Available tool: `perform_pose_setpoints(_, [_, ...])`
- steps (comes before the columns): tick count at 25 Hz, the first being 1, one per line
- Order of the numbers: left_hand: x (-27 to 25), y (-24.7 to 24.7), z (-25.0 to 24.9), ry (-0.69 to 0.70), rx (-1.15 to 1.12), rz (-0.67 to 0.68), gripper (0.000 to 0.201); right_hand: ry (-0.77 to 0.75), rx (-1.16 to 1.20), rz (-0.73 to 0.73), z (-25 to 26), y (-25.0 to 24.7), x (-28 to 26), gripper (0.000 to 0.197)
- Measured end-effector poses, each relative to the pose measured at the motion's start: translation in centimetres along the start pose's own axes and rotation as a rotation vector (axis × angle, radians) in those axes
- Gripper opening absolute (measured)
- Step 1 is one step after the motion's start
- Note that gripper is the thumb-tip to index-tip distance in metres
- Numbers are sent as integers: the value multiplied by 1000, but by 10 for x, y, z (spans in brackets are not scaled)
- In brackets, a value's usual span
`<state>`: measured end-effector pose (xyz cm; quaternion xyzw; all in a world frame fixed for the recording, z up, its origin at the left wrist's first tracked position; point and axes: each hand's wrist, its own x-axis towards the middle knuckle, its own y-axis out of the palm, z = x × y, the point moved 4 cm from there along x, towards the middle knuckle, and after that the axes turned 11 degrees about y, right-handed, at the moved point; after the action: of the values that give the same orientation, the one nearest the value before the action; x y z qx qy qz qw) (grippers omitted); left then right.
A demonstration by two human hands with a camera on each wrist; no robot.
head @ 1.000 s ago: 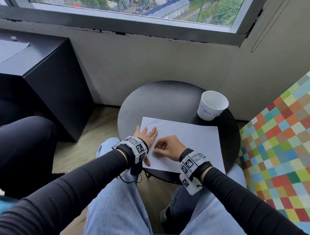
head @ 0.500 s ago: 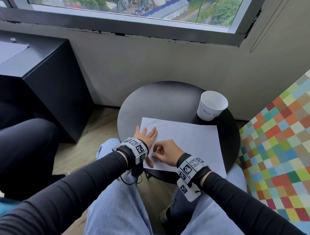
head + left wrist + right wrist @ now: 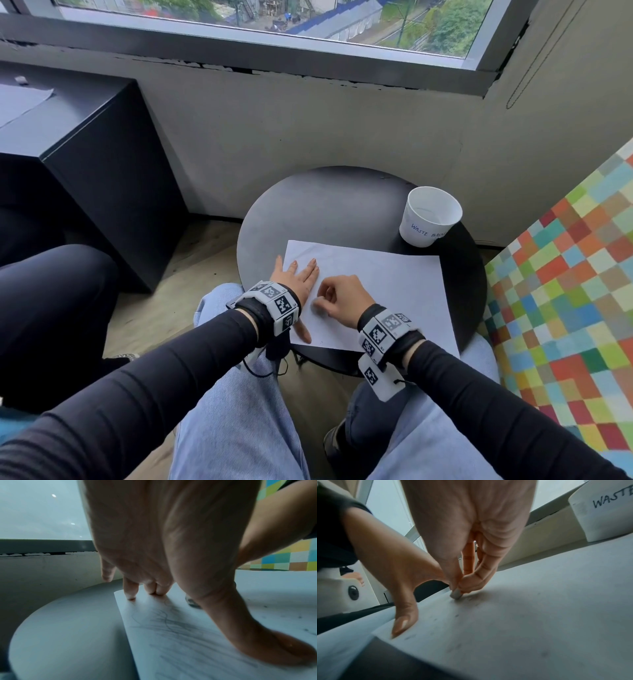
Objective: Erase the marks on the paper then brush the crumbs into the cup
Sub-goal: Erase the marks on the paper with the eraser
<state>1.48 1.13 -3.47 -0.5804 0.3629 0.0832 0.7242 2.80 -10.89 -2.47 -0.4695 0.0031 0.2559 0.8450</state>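
A white sheet of paper point(image 3: 383, 287) lies on the round black table point(image 3: 329, 205). My left hand point(image 3: 298, 279) lies flat on the sheet's left edge, fingers straight, thumb point(image 3: 267, 647) pressed down beside grey pencil scribbles point(image 3: 173, 623). My right hand point(image 3: 339, 298) pinches a small grey eraser point(image 3: 456, 595) between thumb and fingers, its tip on the paper just right of the left hand. Dark crumbs point(image 3: 457, 615) dot the sheet near the eraser. The white paper cup point(image 3: 430, 216), lettered "WASTE", stands upright at the table's back right, also seen in the right wrist view point(image 3: 600, 511).
A black cabinet point(image 3: 96, 144) stands to the left by the wall. A chequered multicolour cushion point(image 3: 565, 284) sits close on the right. The wall and window sill point(image 3: 308, 65) run behind the table. My knees in jeans point(image 3: 236, 404) are under the table's near edge.
My right hand with the eraser has slid a little toward me and to the left along the paper. The left hand stays pressed in place.
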Motion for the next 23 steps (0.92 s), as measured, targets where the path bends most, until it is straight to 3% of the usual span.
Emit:
perform_pose_setpoints(3, [-2, -2, -1, -9, 5, 7, 149, -69, -22, 123, 10, 10, -11, 15])
perform_pose_setpoints(8, [-2, 0, 0, 1, 2, -25, 149, 56, 31, -46, -8, -10, 7, 13])
perform_pose_setpoints(11, [-1, -1, -1, -6, 2, 1, 149, -54, -53, 117, 6, 4, -8, 15])
perform_pose_setpoints(15, [0, 0, -1, 1, -6, -17, 150, 73, 7, -32, -9, -18, 12, 14])
perform_pose_setpoints(19, [0, 0, -1, -3, -10, 10, 150, -46, -57, 121, 8, 5, -5, 16])
perform_pose_setpoints(23, [0, 1, -1, 3, -17, -16, 150, 67, 17, -43, -6, -15, 10, 14])
